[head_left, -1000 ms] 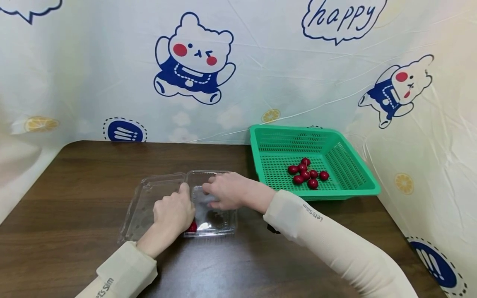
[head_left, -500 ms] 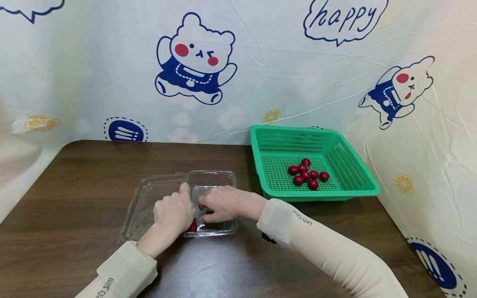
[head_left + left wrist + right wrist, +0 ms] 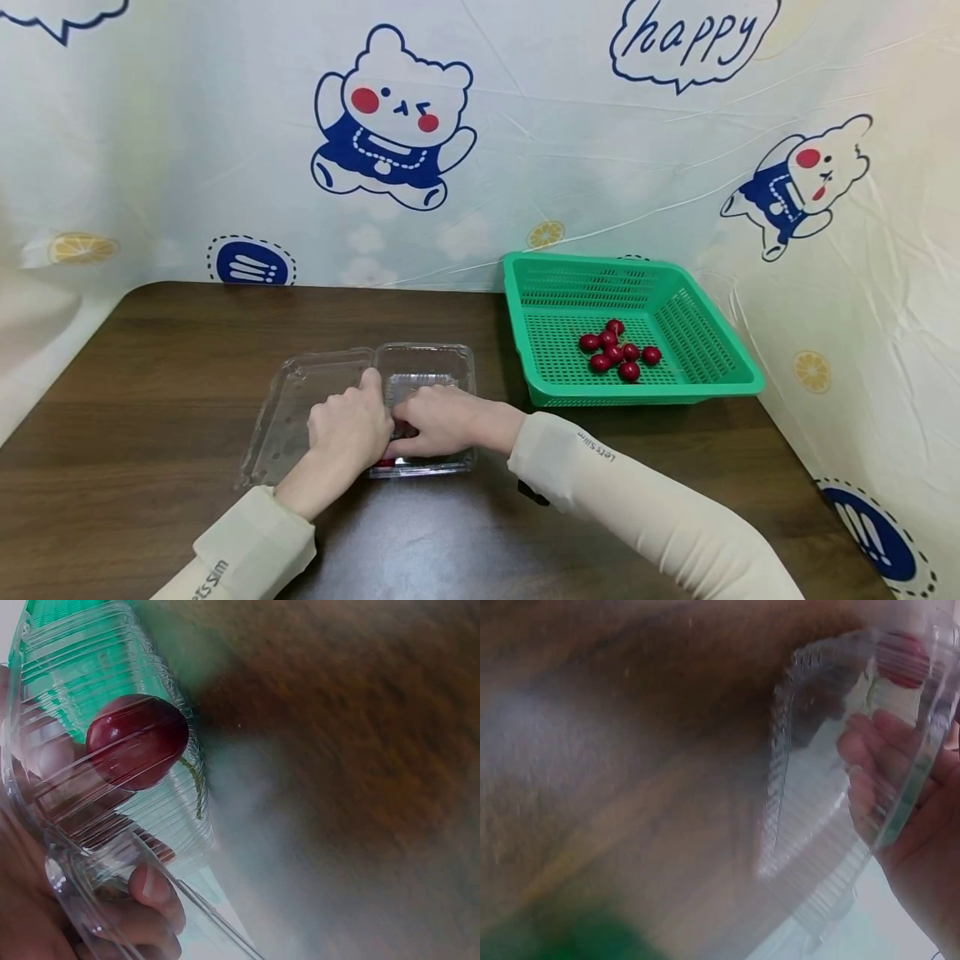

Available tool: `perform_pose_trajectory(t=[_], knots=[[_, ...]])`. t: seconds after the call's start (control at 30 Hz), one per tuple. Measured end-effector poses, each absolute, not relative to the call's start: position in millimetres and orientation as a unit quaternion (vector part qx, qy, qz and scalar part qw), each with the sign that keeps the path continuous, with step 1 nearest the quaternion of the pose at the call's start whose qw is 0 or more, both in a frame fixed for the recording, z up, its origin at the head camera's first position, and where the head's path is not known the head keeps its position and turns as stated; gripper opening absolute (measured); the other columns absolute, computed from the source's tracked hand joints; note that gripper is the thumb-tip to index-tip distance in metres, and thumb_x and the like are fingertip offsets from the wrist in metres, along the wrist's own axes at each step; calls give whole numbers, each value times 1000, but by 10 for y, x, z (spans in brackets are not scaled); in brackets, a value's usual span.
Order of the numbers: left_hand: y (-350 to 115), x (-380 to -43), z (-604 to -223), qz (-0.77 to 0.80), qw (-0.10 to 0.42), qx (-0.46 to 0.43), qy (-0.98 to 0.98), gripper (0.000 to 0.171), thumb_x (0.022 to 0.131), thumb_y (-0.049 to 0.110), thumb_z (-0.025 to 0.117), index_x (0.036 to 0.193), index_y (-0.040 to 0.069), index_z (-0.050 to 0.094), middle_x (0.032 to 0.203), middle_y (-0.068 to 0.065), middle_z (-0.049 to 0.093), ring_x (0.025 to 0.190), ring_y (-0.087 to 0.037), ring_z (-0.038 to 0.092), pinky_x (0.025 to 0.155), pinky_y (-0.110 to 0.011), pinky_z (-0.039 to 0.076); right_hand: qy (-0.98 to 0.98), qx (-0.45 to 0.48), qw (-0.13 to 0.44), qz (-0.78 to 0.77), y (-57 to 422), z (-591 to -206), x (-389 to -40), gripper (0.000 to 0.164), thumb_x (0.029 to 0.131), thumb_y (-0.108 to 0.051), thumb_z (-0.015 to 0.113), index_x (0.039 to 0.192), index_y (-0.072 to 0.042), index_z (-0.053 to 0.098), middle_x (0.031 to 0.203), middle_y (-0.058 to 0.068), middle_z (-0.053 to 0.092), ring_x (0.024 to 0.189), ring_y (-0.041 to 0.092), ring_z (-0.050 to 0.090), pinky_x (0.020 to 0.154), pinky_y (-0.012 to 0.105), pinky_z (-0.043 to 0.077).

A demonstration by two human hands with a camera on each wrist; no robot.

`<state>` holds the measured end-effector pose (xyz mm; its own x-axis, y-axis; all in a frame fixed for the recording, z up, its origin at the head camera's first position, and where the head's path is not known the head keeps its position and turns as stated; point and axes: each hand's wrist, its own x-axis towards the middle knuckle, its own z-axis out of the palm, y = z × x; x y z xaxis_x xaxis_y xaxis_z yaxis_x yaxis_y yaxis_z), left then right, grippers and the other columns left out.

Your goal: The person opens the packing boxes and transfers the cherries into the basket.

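A clear plastic clamshell container [image 3: 423, 357] lies unfolded on the table, its lid [image 3: 300, 400] to the left. My left hand [image 3: 348, 429] grips the edge at the hinge; in the left wrist view its curled fingers [image 3: 154, 900] show through the plastic. My right hand [image 3: 442, 421] reaches down into the base, fingers loosely bent toward the front left corner. In that corner lies a dark red cherry [image 3: 139, 741] with a green stem, mostly covered by the hands in the head view. In the right wrist view the fingers [image 3: 870, 742] are close beside the cherry, with nothing between them.
To the right at the back, a green plastic basket [image 3: 637, 389] holds several red cherries [image 3: 615, 352]. The dark wooden table [image 3: 150, 400] runs back to a printed cloth wall [image 3: 555, 150] that also closes off the right side.
My right hand has moved left and toward the near side inside the container, up to the cherry in the corner. My left hand and the container have stayed put.
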<state>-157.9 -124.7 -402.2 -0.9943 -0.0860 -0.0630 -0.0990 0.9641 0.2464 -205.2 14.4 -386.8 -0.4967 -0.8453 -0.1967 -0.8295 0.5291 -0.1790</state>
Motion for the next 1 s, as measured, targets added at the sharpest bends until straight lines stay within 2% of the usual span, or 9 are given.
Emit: perform_pose_trajectory(t=[0.3, 0.53, 1.0], knots=[[-1251, -1582, -4016, 129, 34, -49, 990, 14, 92, 16, 47, 96, 4, 44, 81, -26, 68, 68, -41, 66, 53, -50, 45, 878, -440, 159, -104, 116, -3906, -1995, 17, 87, -38, 70, 83, -21, 66, 68, -15, 64, 61, -4, 55, 58, 12, 41], [-1254, -1578, -4014, 129, 36, -48, 990, 14, 92, 16, 47, 97, 4, 44, 79, -25, 67, 66, -41, 65, 52, -50, 45, 899, -393, 160, -107, 83, -3890, -1934, 20, 82, -37, 73, 78, -22, 61, 65, -12, 58, 61, 4, 55, 54, 19, 41], [-1256, -1578, -4031, 128, 26, -47, 990, 15, 90, 16, 50, 96, 3, 44, 80, -26, 68, 67, -42, 66, 51, -50, 45, 937, -326, 83, -95, 11, -3920, -1892, 18, 79, -24, 70, 83, -16, 55, 69, -3, 57, 59, 13, 55, 46, 28, 40]])
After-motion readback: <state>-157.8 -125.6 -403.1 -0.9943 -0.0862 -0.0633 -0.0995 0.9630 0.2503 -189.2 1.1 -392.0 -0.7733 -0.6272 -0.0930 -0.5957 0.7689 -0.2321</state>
